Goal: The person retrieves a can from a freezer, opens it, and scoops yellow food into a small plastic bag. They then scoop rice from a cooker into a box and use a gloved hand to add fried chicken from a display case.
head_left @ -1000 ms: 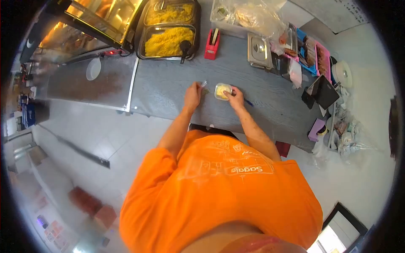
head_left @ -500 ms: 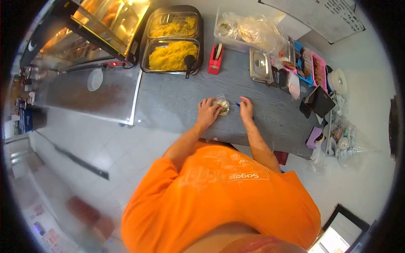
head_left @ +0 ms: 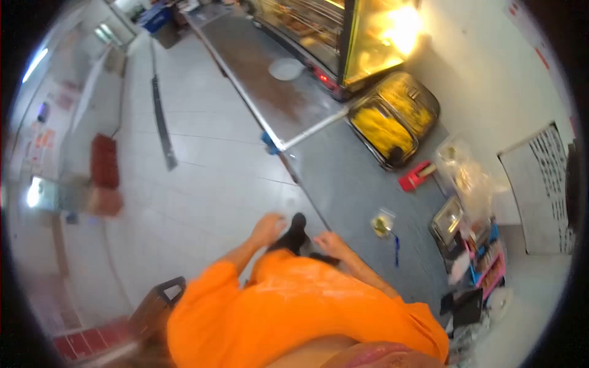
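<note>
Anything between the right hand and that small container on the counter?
Nothing visible: only grey counter lies between the right hand and the small container. The blue pen lies beyond the container, off that path.

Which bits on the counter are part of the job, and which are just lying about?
Job, likely:
- small clear tub, handled a moment ago, now out of both hands
- clear plastic bag at the tub
- blue pen, possibly

Lying about, likely:
- red tape dispenser
- yellow food in trays
- lidded steel pan
- white round dish
</note>
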### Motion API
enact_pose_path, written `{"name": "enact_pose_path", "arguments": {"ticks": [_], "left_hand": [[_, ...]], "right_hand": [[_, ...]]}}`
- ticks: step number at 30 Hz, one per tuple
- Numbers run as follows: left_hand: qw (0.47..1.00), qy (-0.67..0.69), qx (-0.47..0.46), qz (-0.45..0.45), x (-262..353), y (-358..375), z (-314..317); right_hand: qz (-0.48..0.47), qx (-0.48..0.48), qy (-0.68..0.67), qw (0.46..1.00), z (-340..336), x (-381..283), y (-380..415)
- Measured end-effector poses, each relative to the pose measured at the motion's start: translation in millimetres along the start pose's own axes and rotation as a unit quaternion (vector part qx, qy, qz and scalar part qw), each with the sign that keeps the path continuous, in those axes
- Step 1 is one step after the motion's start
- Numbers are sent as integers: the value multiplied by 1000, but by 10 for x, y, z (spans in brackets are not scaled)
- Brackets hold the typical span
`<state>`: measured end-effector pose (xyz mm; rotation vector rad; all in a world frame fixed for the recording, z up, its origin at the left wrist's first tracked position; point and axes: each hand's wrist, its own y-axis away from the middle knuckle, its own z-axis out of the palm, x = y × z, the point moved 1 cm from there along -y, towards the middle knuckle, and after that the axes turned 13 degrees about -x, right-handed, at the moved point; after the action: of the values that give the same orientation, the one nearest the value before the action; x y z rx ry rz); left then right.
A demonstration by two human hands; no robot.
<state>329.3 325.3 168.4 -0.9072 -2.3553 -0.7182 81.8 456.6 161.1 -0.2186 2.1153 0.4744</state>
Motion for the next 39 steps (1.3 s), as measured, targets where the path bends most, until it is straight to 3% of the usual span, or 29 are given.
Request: {"name": "enact_pose_path", "arguments": {"ticks": [1,3,4,5,6,8,10,12,14,15,19,22,25,27,28,30,32,33,34,35,39], "left_hand": [[997,43,-11,-57,-253,334,-44],[984,112,-17,-140,-986,1041,133],[976,132,-33,-171,-1231,1345,198],[976,87,-88,-180,-1910,1600,603],[953,125,-58,-270,-2198,1782,865],[976,92,-48,-192,-2623,2119,947],[894,311,-41,-318,-2367,2070,401],[836,425,45,-343,-2379,1860,30],[833,459,130,-280,-2694,1551,-69],[839,466,113,-258,-2883,1324,-198],[865,464,62,-182,-3172,153,-1477],[890,440,65,-104,-3613,-705,-2378],[889,435,134,-47,-4373,-1425,-3124],[841,491,162,-160,-4927,-1651,-3360],[840,489,169,-166,-5225,-1741,-3432],[804,483,215,-273,-5768,-1564,-3402],[772,499,203,-338,-5968,-1263,-3415],[776,500,101,-370,-6235,-1079,-3335],[908,308,147,-245,-6623,-903,-3062],[969,-42,151,-189,-6596,-669,-3060],[970,-91,112,-197,-7397,-1222,-4075]], "right_hand": [[-19,-4,3,1000,-23,-127,-185],[-94,-119,15,988,-101,-544,-455],[-101,-117,20,988,-96,-566,-662],[-81,-163,26,983,-104,-557,-930],[-62,-207,29,976,-110,-533,-1205],[-33,-205,14,978,-129,-606,-1761],[114,-158,-93,976,-130,-671,-2249],[106,-101,4,989,-24,-591,-2711],[68,-135,82,985,28,-510,-3027],[39,-164,160,973,45,-556,-3242],[77,-163,50,982,-359,-1014,-3936],[80,-55,1,995,-660,-1064,-4528],[68,73,-26,995,-963,-1055,-5404],[42,106,1,994,-1117,-911,-6092],[35,100,-2,994,-1250,-922,-6551],[-88,100,22,991,-1430,-1052,-7392],[-97,69,13,993,-1766,-1742,-8170],[-115,55,28,991,-1873,-1957,-8589],[-133,42,47,989,-1961,-2143,-9060],[-162,44,33,985,-2043,-2364,-9464],[-227,102,25,968,-2459,-2772,-11081]]}}
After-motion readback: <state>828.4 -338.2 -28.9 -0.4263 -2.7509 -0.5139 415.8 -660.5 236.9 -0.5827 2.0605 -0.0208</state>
